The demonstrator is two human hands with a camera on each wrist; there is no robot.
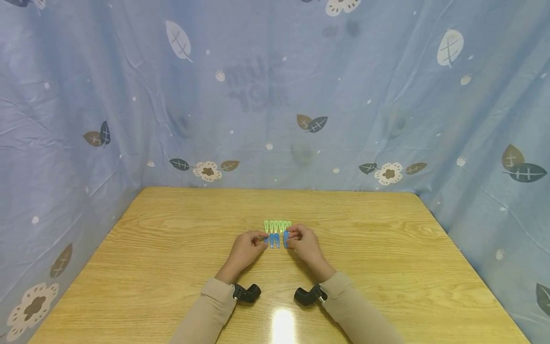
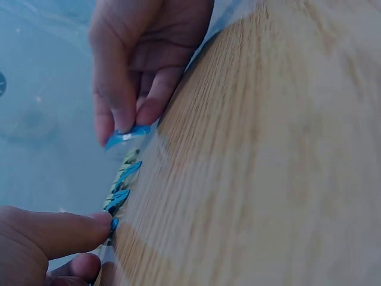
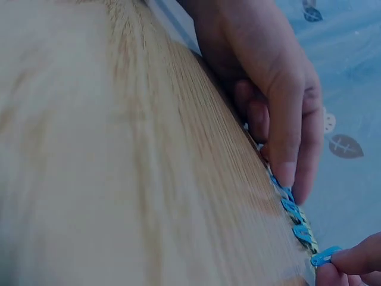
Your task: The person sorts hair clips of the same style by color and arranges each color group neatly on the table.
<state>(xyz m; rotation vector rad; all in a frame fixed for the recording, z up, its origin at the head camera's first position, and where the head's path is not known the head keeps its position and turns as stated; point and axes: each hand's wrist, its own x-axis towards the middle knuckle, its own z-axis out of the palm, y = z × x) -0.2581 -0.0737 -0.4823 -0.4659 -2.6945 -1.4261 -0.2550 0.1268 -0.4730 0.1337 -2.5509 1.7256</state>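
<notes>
A row of several light green snap hair clips (image 1: 276, 226) lies on the wooden table, with blue hair clips (image 1: 274, 240) in a second row just in front of it. My left hand (image 1: 248, 248) is at the left end of the blue row, thumb and forefinger on the end blue clip (image 2: 114, 225), which they partly hide. At the right end, my right hand (image 1: 306, 244) pinches another blue hair clip (image 3: 324, 256) between thumb and fingers. In the left wrist view this held clip (image 2: 127, 136) stands apart from the blue ones in the row.
The wooden table (image 1: 172, 267) reaches out on both sides of the clips. A blue curtain (image 1: 266, 95) with leaf and flower prints hangs behind and beside it. Black wrist mounts (image 1: 247, 293) sit on both sleeves.
</notes>
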